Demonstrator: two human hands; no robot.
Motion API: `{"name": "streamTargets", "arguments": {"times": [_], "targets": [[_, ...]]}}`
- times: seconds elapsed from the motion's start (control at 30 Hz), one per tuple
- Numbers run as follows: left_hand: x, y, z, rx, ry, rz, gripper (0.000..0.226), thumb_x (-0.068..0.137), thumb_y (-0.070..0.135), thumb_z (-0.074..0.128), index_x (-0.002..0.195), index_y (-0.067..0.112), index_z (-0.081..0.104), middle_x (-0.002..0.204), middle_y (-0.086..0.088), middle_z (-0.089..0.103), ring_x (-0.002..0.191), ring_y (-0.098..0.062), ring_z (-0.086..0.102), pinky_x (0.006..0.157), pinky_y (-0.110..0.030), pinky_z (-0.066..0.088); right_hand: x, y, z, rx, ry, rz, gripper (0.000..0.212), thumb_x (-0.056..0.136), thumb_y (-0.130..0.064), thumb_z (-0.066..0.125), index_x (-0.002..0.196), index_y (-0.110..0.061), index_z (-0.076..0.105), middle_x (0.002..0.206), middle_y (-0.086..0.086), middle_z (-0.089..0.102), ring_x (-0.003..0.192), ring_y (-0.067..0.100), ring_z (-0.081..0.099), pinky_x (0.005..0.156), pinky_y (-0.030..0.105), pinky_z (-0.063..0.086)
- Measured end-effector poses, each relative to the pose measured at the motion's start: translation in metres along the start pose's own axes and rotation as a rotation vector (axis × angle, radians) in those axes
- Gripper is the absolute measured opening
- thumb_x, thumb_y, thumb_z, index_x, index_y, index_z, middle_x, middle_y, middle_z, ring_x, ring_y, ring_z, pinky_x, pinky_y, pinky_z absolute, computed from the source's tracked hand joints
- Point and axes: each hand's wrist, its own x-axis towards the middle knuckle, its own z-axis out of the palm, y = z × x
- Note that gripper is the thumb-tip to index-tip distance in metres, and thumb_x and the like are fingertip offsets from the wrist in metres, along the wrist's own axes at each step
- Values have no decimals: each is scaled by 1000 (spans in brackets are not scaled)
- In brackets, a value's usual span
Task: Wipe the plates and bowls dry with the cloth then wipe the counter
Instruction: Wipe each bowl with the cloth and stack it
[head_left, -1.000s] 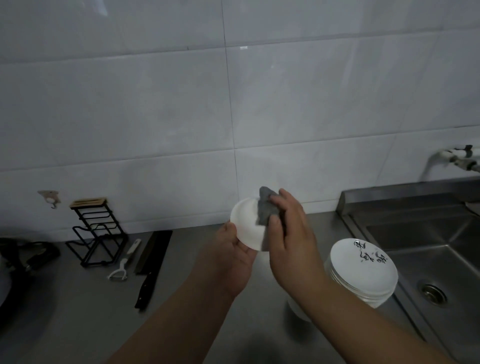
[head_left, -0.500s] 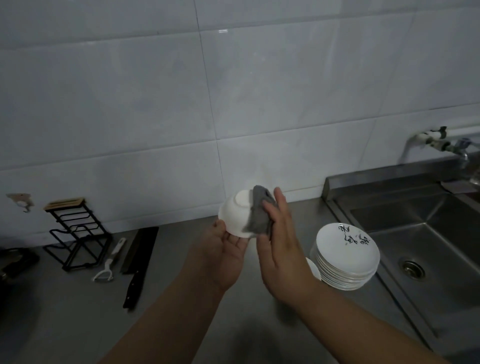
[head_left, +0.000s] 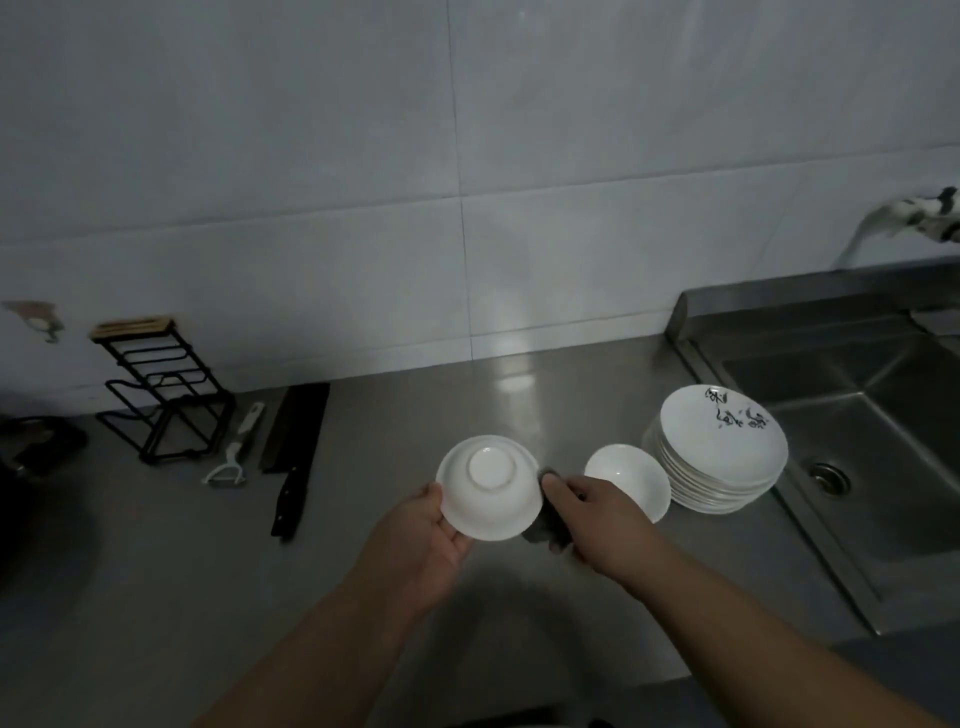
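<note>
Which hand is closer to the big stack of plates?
Right. The right hand, holding the cloth, is just left of the stack of plates; the left hand is farther left, holding the bowl.

one head-worn view looks forward and down, close over the counter (head_left: 363, 597).

This is a plain kitchen. A steel worktop (head_left: 395, 431) runs along a wall of large white tiles (head_left: 311, 182), with a sunken steel sink (head_left: 857, 441) and its drain at the right of the frame. A stack of white plates (head_left: 722, 457) stands beside the sink; at left lie a cleaver (head_left: 293, 447), a peeler (head_left: 234, 457) and a black wire rack (head_left: 161, 395).
</note>
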Motion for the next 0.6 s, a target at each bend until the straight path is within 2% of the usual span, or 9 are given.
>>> {"name": "streamTargets", "arguments": {"times": [0.07,0.13,0.23,0.33,0.4,0.47,0.53,0.6], "targets": [[6,-6,-18,32,26,-47,33,109,11,43,137,-1,55,128,-20,69,111,-27,68,68,-39,65,-2,17,9,-42,-31,40,48,104,-50,47,90,-9,68,71,4,75,55,13,65,56,28,52],[14,-15,-36,76,64,-93,34,109,11,44,139,0,54,128,-21,68,110,-29,68,66,-39,65,-1,39,20,-66,-18,58,42,102,-50,51,86,-14,67,73,0,75,65,16,69,70,37,59],[28,-31,-56,150,126,-145,37,109,13,44,144,3,50,133,-21,65,108,-30,68,68,-42,64,-1,73,35,-175,31,63,28,98,-50,55,85,-27,63,77,-5,70,71,9,65,77,38,57],[39,-46,-69,226,170,-193,37,110,15,43,144,4,51,136,-19,64,100,-29,67,64,-41,64,-4,103,48,-295,62,44,21,98,-49,56,108,-34,65,96,-11,69,89,10,64,83,32,52],[45,-54,-78,254,203,-219,37,109,17,43,143,4,52,133,-17,65,98,-29,67,55,-38,63,-5,127,56,-400,78,18,35,100,-45,56,132,-30,61,117,-2,68,106,19,63,93,32,48],[48,-63,-83,276,218,-245,36,110,18,42,141,5,53,131,-16,65,94,-28,67,49,-36,61,-8,147,62,-562,54,27,46,103,-42,51,145,-23,54,138,9,59,124,28,56,108,34,42],[49,-72,-84,294,220,-265,36,110,18,41,143,5,51,136,-17,63,94,-28,67,49,-36,61,-13,162,64,-688,39,36,48,103,-41,46,145,-18,54,147,13,54,136,33,48,117,37,35],[48,-80,-81,303,205,-280,38,111,18,40,145,5,50,138,-18,62,100,-30,66,53,-38,61,-18,163,62,-613,92,42,37,103,-37,50,131,-18,65,135,11,63,126,32,56,108,39,43]]}}
